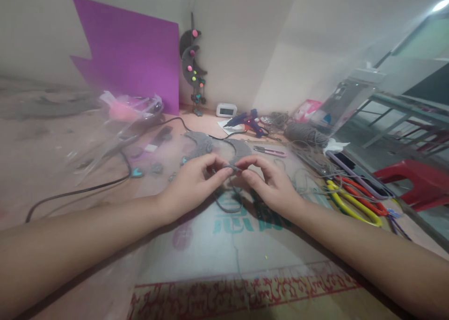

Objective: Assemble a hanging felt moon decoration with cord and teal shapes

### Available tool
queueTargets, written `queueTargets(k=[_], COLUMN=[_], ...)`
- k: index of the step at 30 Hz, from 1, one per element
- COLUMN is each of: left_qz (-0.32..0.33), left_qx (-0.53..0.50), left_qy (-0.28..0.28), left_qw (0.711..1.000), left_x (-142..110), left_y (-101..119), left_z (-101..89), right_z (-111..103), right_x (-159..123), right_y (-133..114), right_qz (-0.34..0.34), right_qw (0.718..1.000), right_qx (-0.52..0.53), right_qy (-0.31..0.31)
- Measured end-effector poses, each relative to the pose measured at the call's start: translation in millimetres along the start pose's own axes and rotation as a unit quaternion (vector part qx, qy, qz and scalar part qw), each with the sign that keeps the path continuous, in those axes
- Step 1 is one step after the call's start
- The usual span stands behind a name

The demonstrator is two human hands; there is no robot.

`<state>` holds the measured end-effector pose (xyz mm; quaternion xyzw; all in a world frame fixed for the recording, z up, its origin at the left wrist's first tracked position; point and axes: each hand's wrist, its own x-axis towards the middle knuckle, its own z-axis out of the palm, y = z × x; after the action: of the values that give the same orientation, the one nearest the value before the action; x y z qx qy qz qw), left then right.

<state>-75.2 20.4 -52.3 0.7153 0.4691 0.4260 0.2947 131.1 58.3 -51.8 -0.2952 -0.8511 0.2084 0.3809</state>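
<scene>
Between both hands, at the middle of the head view, a small piece of grey yarn (232, 167) is held at the fingertips. My left hand (194, 182) pinches it from the left with thumb and forefinger. From the other side my right hand (273, 184) pinches it too, the fingertips of both hands nearly meeting. A loop of yarn (228, 211) dangles below onto a printed plastic sheet (196, 250). Just beyond the fingers lie two grey crescent shapes, one at left (199, 143) and one at right (241, 148). Pink-handled thread snips (271, 151) rest past my right hand.
Behind stand a glue gun (249, 122) with its black cord, a small white clock (226, 109) and a purple board (136, 53). A crescent hanging (192, 67) is on the wall. Right: grey yarn ball (306, 135), yellow-handled tool (354, 205), phone (361, 175). Left: plastic bag (122, 109).
</scene>
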Motion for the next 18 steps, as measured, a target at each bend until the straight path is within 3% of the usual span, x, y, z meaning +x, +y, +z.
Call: queueTargets(k=[18], left_qz=[0.016], left_qx=[0.027], left_qy=[-0.018], left_qw=[0.999], left_x=[-2.5], left_y=[-1.3], left_z=[0.2], right_z=[1.8], right_x=[-0.2], right_y=[3.4], right_qz=[-0.019], right_qw=[1.0], right_qx=[-0.003], right_qy=[0.006])
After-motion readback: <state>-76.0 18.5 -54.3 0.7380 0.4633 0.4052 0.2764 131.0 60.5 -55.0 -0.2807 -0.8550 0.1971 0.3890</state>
